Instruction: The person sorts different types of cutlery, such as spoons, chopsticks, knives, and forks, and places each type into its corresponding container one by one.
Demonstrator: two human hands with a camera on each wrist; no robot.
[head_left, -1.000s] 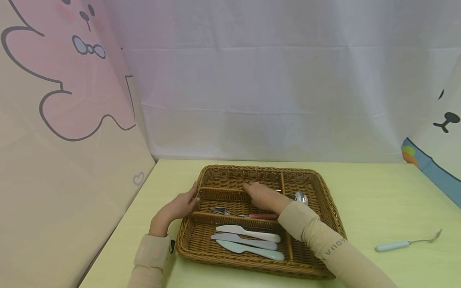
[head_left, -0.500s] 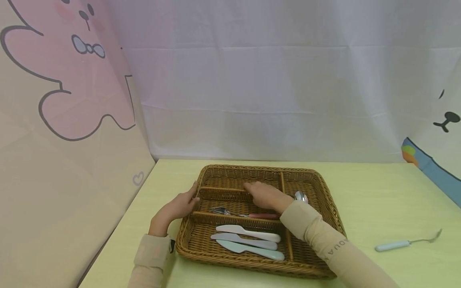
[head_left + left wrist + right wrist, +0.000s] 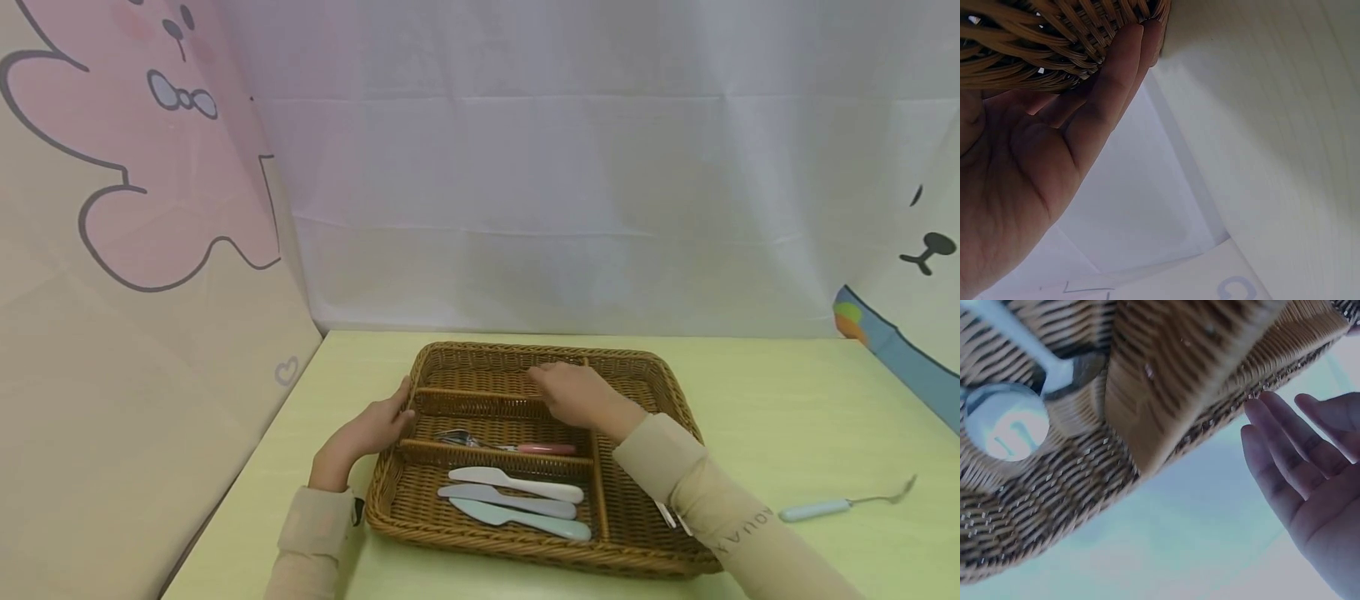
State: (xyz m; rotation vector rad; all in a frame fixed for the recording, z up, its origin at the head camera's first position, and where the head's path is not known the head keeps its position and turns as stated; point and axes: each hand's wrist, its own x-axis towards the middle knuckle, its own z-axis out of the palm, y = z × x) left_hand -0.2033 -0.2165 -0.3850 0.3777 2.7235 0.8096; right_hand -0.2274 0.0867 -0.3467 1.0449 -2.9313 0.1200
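Note:
A brown wicker cutlery basket (image 3: 525,554) with several compartments stands on the table. My left hand (image 3: 372,429) holds its left rim, thumb inside and fingers (image 3: 1107,94) along the outer wall. Over the divider near the back right compartment, my right hand (image 3: 581,398) hovers with loose fingers and nothing in them. Three knives lie in the front compartment: a white knife (image 3: 517,483), a grey knife (image 3: 506,502) and a mint knife (image 3: 521,520). Metal forks (image 3: 459,438), one with a pink handle (image 3: 547,449), lie in the middle. A spoon (image 3: 1007,422) shows in the right wrist view.
To the basket's right, a fork with a light blue handle (image 3: 816,509) lies on the pale yellow table (image 3: 795,400). White cloth (image 3: 510,208) hangs behind. A printed cloth (image 3: 150,350) forms the left side. My right forearm covers part of the right compartment.
My right hand has risen out of the middle compartment and moved right and back, over the divider. The left hand has stayed at the rim.

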